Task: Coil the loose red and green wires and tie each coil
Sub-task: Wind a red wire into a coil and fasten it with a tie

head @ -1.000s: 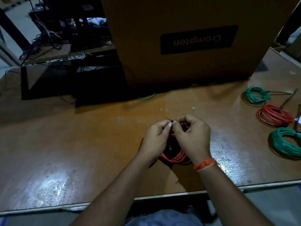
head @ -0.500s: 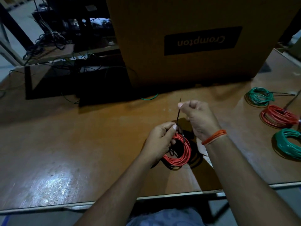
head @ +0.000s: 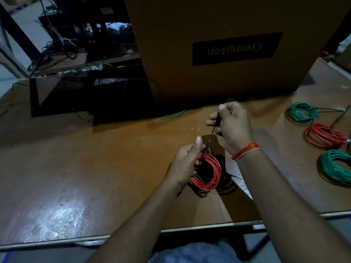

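Holding a red wire coil [head: 208,172] just above the tabletop [head: 95,168], a person works at its top edge with both hands. The left hand [head: 185,164] grips the coil's near-left side, fingers curled around the bundled loops and thumb raised straight. The right hand [head: 230,128] is lifted above and beyond it, fingers curled tight around the upper end of a thin black tie [head: 211,136], which runs taut down to the coil's top.

The coil looks light and springy; its loops would likely fan apart if let go, so the best hold is a pinch across all the strands right beside the tie. The tie seems thin and smooth, probably slippery, and needs a firm pull.

To the right lie three finished coils, well apart from the hands: a green coil [head: 302,113] farthest back, a red coil [head: 324,135] in the middle, and a larger green coil [head: 337,168] nearest. A tall cardboard box [head: 228,44] stands behind the hands, with a stray green wire [head: 175,114] at its base. Tangled dark cables [head: 57,48] sit far back left. Nothing blocks the pull, though the box stands near behind the right hand.
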`<state>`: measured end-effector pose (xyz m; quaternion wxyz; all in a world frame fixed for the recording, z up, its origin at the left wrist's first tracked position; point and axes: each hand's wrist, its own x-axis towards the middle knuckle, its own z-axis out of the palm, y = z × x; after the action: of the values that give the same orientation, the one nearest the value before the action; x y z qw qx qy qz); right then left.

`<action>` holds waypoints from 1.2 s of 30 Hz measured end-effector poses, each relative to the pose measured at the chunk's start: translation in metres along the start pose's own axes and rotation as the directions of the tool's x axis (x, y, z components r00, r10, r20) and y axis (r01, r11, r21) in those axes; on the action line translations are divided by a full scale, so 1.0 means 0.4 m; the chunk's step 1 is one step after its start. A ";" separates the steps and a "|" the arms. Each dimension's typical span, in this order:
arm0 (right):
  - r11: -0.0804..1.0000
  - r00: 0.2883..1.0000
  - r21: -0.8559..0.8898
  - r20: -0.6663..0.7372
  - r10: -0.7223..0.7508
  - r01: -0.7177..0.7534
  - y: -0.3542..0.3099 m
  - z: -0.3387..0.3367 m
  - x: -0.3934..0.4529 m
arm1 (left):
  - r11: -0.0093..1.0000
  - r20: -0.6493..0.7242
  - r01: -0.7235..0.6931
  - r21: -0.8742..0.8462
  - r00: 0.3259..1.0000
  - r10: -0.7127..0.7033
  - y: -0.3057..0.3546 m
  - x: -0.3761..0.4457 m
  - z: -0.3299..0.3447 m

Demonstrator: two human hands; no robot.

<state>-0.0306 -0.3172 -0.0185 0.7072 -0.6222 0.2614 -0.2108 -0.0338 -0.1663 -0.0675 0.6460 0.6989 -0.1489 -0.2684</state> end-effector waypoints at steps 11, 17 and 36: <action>0.926 0.927 0.053 -0.024 -0.373 0.374 -0.078 -0.001 -0.014 | 0.997 -0.001 -0.045 0.058 0.999 0.045 0.013 -0.007 0.009; 0.983 0.987 -0.160 0.142 -0.069 0.092 -0.023 0.008 -0.033 | 0.994 -0.048 -0.087 0.073 0.995 0.090 -0.007 -0.007 0.009; 0.865 0.906 -0.270 0.108 -0.410 0.423 0.055 -0.019 -0.158 | 0.983 -0.101 -0.042 0.179 0.993 0.060 -0.021 0.013 0.024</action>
<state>-0.0849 -0.2807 -0.0344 0.5530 -0.7645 0.1322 -0.3038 -0.0360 -0.1761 -0.0770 0.5952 0.7625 -0.1555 -0.2002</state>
